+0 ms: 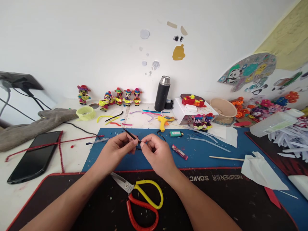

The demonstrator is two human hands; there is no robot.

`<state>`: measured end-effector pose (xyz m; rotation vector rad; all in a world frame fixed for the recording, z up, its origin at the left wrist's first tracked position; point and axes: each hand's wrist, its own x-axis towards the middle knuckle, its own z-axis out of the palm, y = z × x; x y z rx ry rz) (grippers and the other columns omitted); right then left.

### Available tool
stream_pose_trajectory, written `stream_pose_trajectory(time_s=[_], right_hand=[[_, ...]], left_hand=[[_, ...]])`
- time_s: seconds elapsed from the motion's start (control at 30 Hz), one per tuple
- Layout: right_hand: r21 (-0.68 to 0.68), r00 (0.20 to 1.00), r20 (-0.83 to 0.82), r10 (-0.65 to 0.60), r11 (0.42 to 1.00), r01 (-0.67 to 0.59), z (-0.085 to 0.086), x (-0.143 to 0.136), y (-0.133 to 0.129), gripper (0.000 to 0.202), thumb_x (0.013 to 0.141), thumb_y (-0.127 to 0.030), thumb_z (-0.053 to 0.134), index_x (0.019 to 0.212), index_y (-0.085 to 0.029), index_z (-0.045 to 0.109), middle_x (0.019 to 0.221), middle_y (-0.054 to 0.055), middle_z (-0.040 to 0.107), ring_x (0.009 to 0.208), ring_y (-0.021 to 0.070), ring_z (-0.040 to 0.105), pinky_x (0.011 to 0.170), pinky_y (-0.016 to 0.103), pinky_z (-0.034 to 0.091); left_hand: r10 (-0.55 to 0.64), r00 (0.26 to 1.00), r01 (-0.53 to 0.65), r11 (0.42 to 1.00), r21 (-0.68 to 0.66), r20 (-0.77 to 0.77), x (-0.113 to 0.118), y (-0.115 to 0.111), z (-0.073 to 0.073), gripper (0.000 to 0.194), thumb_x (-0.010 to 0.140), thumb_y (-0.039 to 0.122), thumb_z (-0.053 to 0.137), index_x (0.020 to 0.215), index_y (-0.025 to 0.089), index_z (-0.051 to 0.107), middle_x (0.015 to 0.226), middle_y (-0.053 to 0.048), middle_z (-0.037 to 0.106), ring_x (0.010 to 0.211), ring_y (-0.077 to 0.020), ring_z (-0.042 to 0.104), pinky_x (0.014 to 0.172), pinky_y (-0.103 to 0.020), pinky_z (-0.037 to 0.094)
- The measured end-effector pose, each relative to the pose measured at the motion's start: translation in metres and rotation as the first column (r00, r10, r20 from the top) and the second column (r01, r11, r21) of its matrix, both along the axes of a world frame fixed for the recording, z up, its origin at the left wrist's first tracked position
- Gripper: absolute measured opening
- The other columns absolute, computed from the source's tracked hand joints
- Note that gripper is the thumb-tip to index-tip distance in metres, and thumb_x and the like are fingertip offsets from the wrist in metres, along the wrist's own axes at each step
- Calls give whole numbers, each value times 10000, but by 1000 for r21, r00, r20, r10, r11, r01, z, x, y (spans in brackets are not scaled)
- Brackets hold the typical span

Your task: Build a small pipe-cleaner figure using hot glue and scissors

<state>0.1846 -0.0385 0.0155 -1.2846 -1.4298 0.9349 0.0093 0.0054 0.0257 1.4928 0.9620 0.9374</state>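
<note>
A short black pipe cleaner (130, 134) is pinched between both hands above the blue mat (149, 162). My left hand (120, 146) grips its middle, with one end pointing up and to the left. At its lower right end, the fingertips of my right hand (155, 150) are closed on it, and they hide that tip. Below my hands, scissors (128, 189) with one yellow and one red handle lie on the dark mouse pad (101, 205). To the right of my right hand is a pink lighter (179, 152).
Several small colourful figures (128, 97) stand along the wall. A black thermos (162, 93), yellow glue gun (163, 122) and white box (180, 110) are at the back. At left lies a phone (36, 157); at right, a stick (226, 158) and crumpled tissue (261, 171).
</note>
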Motion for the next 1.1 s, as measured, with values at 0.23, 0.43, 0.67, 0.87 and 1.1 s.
stream_pose_trajectory(time_s=[0.23,0.43,0.67,0.87,1.1], right_hand=[[10,999,-37,-27,1000,27,-1,0,2,164,934,-365,621,901,-208,654,564,-79,442,510,119,396,506,256,309],[-1,997,-76,-27,1000,27,-2,0,2,203,949,-402,620,943,-203,664,580,-70,474,512,120,409,499,255,305],[5,998,-65,-21,1000,21,-3,0,2,187,950,-387,619,922,-205,653,575,-71,470,514,120,408,501,258,298],[22,999,-38,-27,999,28,-2,0,1,151,940,-353,614,900,-209,642,570,-76,460,509,119,410,504,257,307],[13,999,-32,-17,1000,17,-1,0,1,164,945,-370,610,917,-211,639,580,-73,468,519,124,418,507,256,312]], left_hand=[[17,999,-14,998,-66,43,0,1,-4,281,859,471,799,880,206,709,677,7,697,652,-168,620,631,-287,500],[43,999,-42,997,-58,19,0,0,-4,305,847,486,806,884,195,725,667,1,701,644,-171,622,627,-291,502],[63,998,-62,997,-51,13,1,1,-4,316,828,495,816,865,197,718,654,0,700,637,-173,624,617,-289,503],[49,999,-49,998,-35,7,1,0,-3,298,825,484,810,811,204,709,670,-3,700,639,-171,621,617,-288,503],[59,998,-58,998,-37,13,1,1,-3,295,814,480,826,812,204,721,642,4,686,625,-168,620,611,-283,499]])
